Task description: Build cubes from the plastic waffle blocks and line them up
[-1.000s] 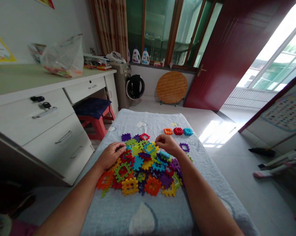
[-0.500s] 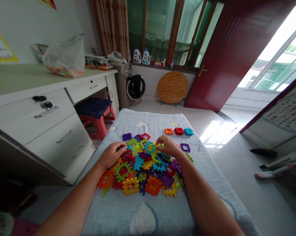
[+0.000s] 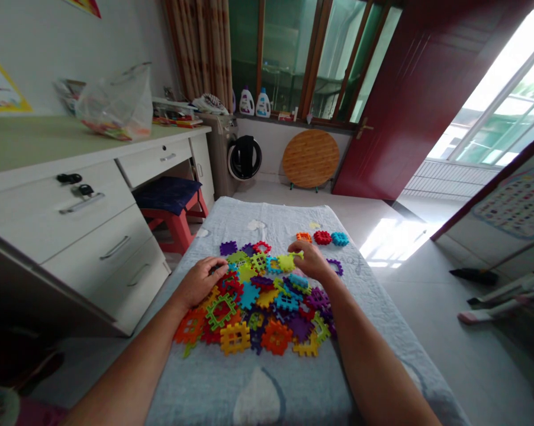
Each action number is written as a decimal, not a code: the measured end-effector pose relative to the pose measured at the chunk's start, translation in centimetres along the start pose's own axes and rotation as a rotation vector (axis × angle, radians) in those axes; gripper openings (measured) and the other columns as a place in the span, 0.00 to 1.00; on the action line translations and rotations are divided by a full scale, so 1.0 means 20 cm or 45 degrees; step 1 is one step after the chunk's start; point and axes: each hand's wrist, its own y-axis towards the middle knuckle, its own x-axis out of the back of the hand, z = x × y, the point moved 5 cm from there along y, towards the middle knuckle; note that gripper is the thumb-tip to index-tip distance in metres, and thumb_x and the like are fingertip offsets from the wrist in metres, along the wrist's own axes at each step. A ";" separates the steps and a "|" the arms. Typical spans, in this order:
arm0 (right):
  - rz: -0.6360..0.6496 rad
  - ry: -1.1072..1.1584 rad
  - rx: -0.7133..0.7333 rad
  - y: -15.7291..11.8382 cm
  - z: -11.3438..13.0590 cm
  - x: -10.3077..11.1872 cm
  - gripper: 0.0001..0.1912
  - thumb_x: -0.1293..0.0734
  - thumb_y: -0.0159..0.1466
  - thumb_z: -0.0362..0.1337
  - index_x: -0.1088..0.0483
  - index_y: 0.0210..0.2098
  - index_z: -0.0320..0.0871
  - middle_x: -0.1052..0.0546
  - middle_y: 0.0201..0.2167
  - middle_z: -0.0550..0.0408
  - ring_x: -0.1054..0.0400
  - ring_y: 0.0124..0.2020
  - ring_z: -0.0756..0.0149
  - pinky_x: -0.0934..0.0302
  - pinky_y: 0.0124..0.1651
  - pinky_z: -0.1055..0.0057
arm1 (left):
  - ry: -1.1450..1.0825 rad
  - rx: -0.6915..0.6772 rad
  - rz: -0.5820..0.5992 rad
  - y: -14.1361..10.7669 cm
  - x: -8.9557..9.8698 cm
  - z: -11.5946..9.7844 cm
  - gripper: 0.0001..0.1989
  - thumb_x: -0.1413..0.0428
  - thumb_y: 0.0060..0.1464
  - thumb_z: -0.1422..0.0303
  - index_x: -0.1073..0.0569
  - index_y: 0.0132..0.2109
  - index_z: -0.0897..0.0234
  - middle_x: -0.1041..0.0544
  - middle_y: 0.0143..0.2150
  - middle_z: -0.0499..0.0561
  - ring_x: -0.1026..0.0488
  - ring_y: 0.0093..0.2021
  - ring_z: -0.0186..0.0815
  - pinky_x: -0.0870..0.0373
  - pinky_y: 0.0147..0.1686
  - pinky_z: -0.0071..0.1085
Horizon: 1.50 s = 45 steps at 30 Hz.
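Starting far left: white desk (image 3: 80,236) with a clear plastic bag (image 3: 116,109) on top, plus a dark-topped stool (image 3: 173,194) just beside it. Next over, left hand (image 3: 202,281), palm down, loosely curled at the left edge of the pile of toothed tiles (image 3: 249,294). Can't tell if gripping anything there, fingertips too hidden.

Mid-scene: that whole pile, overlapping every which way on a pale blue cloth (image 3: 293,218). Toward its far right part, a lime-green tile (image 3: 286,262), apparently pinched by its right side in the fingers of the right hand (image 3: 309,260).

Should handle pretty easily, tbh. Looks like light, stiff plastic, maybe a bit slick, probably not fragile. Best to pinch by the outer rim, thumb on one face and fingertips on the other, or hook through a window on the cut-out ones. Might snag by the teeth and drag neighbours along.

Farther right, in a row beyond the right hand: orange tile (image 3: 303,236), red tiles (image 3: 322,237), blue tiles (image 3: 340,238). Nearer, a purple frame (image 3: 340,267), partly hidden by the wrist. Then, past the cloth, a red door (image 3: 404,100).
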 end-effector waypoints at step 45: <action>0.180 -0.622 -0.196 0.40 -0.17 0.06 0.28 0.30 0.48 0.40 0.32 0.50 0.45 0.31 0.47 0.47 0.41 0.48 0.51 0.48 0.47 0.60 | 0.011 0.033 -0.033 0.00 0.00 0.02 0.19 0.52 0.55 0.53 0.25 0.43 0.60 0.23 0.44 0.51 0.27 0.47 0.42 0.33 0.51 0.36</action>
